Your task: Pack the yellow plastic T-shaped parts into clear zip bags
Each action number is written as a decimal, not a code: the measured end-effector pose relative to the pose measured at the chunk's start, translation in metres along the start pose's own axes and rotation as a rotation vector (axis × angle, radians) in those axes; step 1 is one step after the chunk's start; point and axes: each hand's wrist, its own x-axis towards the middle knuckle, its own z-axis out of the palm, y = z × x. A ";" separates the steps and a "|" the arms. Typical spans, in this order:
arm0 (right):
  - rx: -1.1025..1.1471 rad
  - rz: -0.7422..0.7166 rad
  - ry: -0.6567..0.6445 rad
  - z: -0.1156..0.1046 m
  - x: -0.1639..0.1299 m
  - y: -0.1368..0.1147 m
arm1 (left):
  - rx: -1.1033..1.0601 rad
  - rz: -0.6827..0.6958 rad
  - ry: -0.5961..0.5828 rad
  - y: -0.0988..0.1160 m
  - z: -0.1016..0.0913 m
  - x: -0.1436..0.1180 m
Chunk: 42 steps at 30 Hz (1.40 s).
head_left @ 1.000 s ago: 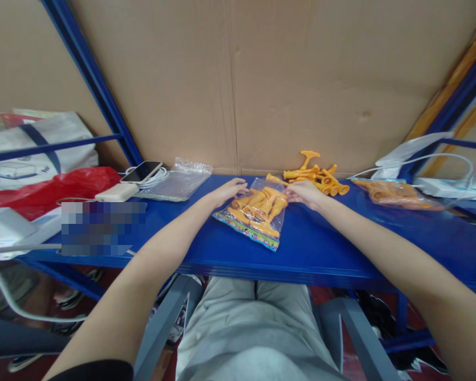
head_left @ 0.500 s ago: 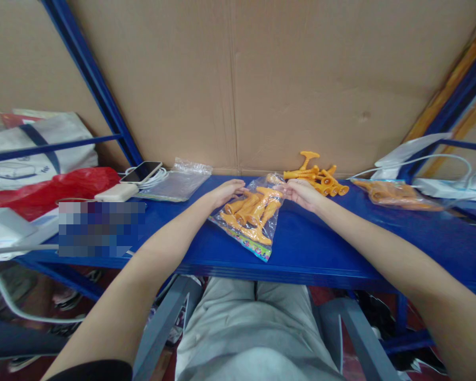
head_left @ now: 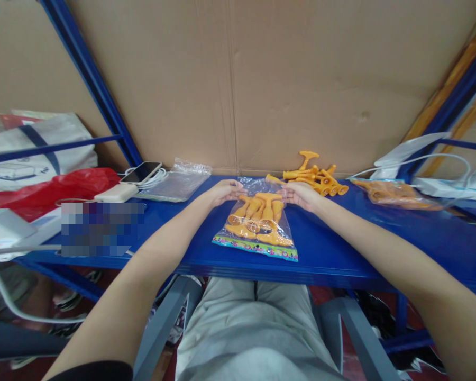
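Hands pinch the mouth corners of the clear bag of orange plastic toys (head_left: 257, 225) on the blue shelf (head_left: 341, 248): left hand (head_left: 222, 191) and right hand (head_left: 301, 193) closed on it. Best pull evenly, keeping the opening flat.

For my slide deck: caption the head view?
Both hands pinch a clear bag of orange plastic parts on a blue shelf.

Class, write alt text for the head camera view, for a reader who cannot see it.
Both hands, the left hand and right hand, pinch the top corners of a clear bag of orange plastic pieces on a blue shelf. Loose orange pieces lie behind it against a cardboard wall; a phone lies to the left.
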 end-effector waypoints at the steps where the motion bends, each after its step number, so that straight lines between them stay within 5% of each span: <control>1: -0.009 -0.003 -0.026 -0.001 0.001 0.001 | 0.007 -0.001 -0.024 0.000 -0.001 0.000; 8: -0.116 -0.092 -0.077 -0.009 0.012 0.006 | 0.124 0.075 -0.065 0.001 -0.012 0.002; 16: -0.183 -0.148 -0.046 -0.014 0.017 0.008 | 0.424 0.320 0.058 -0.002 -0.004 0.010; 28: -0.826 -0.533 -0.182 -0.025 0.025 0.007 | 1.182 0.798 0.078 0.000 -0.001 0.010; 36: -0.827 -0.403 -0.142 -0.022 0.015 0.002 | 1.373 0.781 0.084 0.003 0.003 -0.002; 42: -1.164 -0.468 -0.043 -0.015 0.017 0.002 | 1.453 0.765 0.100 0.003 0.006 -0.005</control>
